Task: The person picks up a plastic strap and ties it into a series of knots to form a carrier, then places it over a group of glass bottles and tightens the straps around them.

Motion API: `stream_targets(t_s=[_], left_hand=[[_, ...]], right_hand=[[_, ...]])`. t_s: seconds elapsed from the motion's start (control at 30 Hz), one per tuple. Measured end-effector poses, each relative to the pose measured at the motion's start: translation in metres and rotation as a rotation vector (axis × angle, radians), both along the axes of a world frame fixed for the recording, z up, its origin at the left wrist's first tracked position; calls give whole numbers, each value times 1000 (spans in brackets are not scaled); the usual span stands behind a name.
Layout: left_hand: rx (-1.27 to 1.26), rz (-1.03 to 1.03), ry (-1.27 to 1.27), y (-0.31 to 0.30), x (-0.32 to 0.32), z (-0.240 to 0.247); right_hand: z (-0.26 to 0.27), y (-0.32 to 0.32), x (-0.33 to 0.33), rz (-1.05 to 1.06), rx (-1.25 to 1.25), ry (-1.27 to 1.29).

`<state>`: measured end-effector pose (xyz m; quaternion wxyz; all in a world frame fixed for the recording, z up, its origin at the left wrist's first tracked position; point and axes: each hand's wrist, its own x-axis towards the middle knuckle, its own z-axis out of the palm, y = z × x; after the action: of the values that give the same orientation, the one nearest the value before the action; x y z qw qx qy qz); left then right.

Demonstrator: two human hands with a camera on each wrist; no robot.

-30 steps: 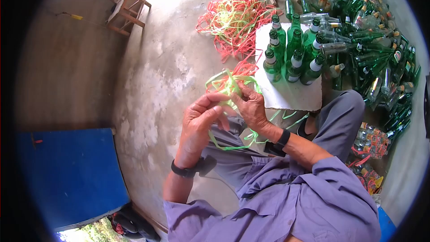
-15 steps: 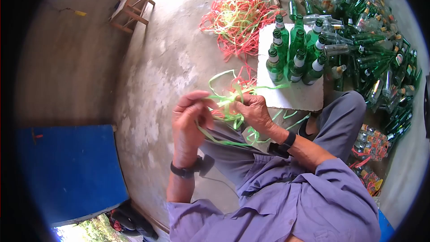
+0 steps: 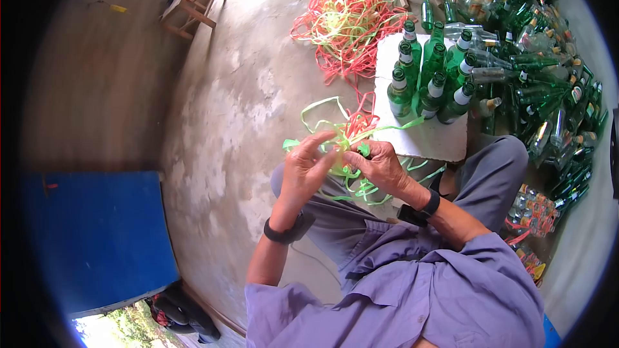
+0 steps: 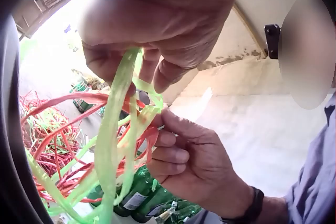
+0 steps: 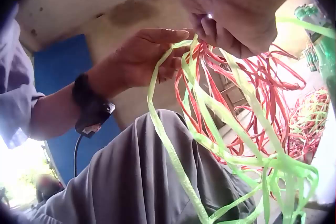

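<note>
Green plastic ribbon [image 4: 106, 150] and red plastic ribbon [image 3: 360, 124] bunched above lap; partly gathered, I judge, with loops and ends left loose. Left hand [image 3: 304, 171] pinches green strand, grip narrow; right hand [image 3: 385, 169] closed on bunch. Larger tangled pile [image 3: 345, 22] on floor, unsorted. Upright green bottles [image 3: 400, 98] on white slab [image 3: 422, 143]; overhanging strand could snag there

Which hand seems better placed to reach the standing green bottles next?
Probably the right hand: it is nearer the green bottles than the left hand, though its fingers pinch green strips.
</note>
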<state>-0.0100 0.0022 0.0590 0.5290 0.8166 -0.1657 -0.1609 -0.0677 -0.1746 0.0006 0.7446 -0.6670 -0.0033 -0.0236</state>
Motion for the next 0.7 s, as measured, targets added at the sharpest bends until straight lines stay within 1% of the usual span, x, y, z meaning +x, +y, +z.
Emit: stream_targets(t_s=[0.03, 0.07, 0.1, 0.17, 0.33, 0.4, 0.47, 0.53, 0.6, 0.63, 0.7], left_hand=[[36, -48, 70, -2, -1, 0], [7, -58, 108, -3, -1, -5], [6, -57, 110, -3, -2, -5], [-15, -8, 284, -5, -2, -5], [-120, -31, 363, -9, 0, -14], [-158, -35, 389, -10, -1, -17], [-173, -29, 401, -11, -3, -20], [-141, -32, 410, -12, -3, -20], [-110, -36, 417, -12, -2, -22], [-73, -26, 392, -10, -2, -27], [-37, -13, 366, -9, -1, -32]], right_hand=[[0, -1, 0, 2, 0, 1], [1, -1, -1, 8, 17, 14], [2, -2, -1, 14, 33, 27], [-1, -4, -1, 33, 66, 38], [-8, -11, -2, 83, 173, 79], [-4, -17, -2, 138, 277, 183], [-7, -17, -1, 147, 289, 205], [-7, -15, -2, 157, 301, 229], [-5, -11, -3, 84, 337, 200], [-7, -11, -4, 86, 336, 201], [-14, -11, -6, 57, 431, 362]])
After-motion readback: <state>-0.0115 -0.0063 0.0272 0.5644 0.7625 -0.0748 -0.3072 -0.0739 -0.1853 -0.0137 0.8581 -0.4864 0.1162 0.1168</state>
